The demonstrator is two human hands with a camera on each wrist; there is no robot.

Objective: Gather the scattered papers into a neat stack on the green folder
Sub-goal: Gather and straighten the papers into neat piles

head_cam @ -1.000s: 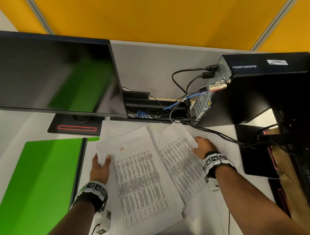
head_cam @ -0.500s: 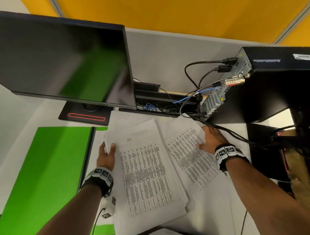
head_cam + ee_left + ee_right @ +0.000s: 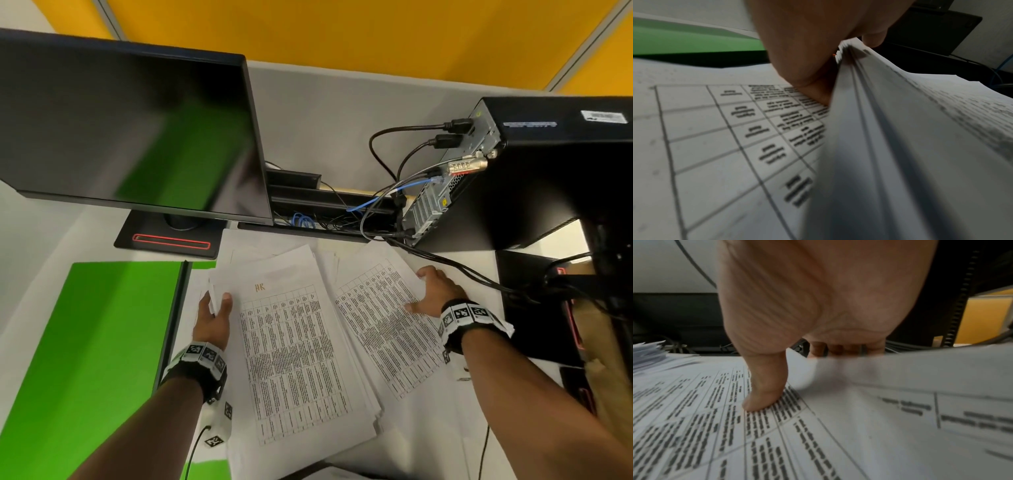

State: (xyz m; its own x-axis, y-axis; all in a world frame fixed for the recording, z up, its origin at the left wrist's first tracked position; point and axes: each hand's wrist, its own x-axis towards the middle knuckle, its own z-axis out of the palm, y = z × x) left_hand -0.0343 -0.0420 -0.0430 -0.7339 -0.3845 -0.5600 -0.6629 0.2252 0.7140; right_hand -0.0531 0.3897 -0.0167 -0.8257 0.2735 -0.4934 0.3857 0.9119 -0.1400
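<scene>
An open green folder [image 3: 85, 342] lies flat at the left of the desk. To its right sits a thick, uneven stack of printed table sheets [image 3: 294, 359], the top one marked "HR". My left hand [image 3: 215, 305] pinches the stack's left edge, which is lifted; the bundle's edge [image 3: 849, 81] shows against my palm in the left wrist view. More printed sheets [image 3: 383, 325] fan out to the right. My right hand [image 3: 428, 291] grips their far right edge, thumb [image 3: 764, 386] pressing on the print and fingers tucked under the raised edge.
A dark monitor [image 3: 120, 120] on a black stand [image 3: 168, 236] is behind the folder. A black computer tower [image 3: 548, 171] stands at the back right, its cables [image 3: 445, 260] trailing over the desk just beyond my right hand. A flat black object [image 3: 534, 308] lies at the right.
The view has shifted a little. My right hand has slid toward the far right corner of the right-hand sheets. My left hand keeps its pinch on the stack's left edge.
</scene>
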